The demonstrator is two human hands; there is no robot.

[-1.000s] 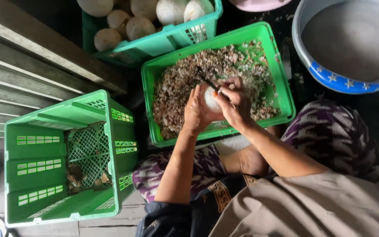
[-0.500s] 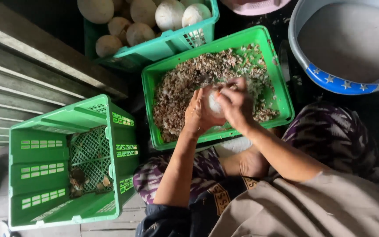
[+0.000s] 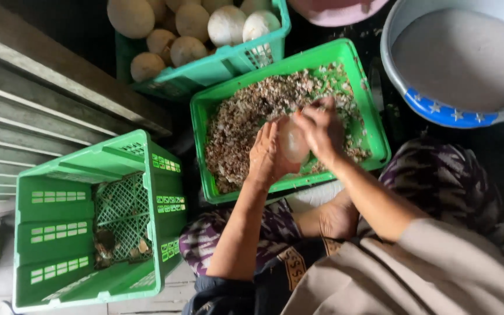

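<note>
1. The left hand (image 3: 266,156) and right hand (image 3: 322,129) are bare: no gloves, rings or wristbands show.
2. Both forearms are uncovered up to the elbow.
3. On the right arm, a loose beige sleeve (image 3: 433,268) of plain, matte cloth begins at the elbow and spreads broadly over the upper arm and shoulder.
4. Over the lap lies a purple garment (image 3: 211,236) with a pale, blotchy pattern; the same cloth shows on the person's right side.
5. A dark band with a tan patterned trim (image 3: 293,265) runs along its lower edge.
</note>
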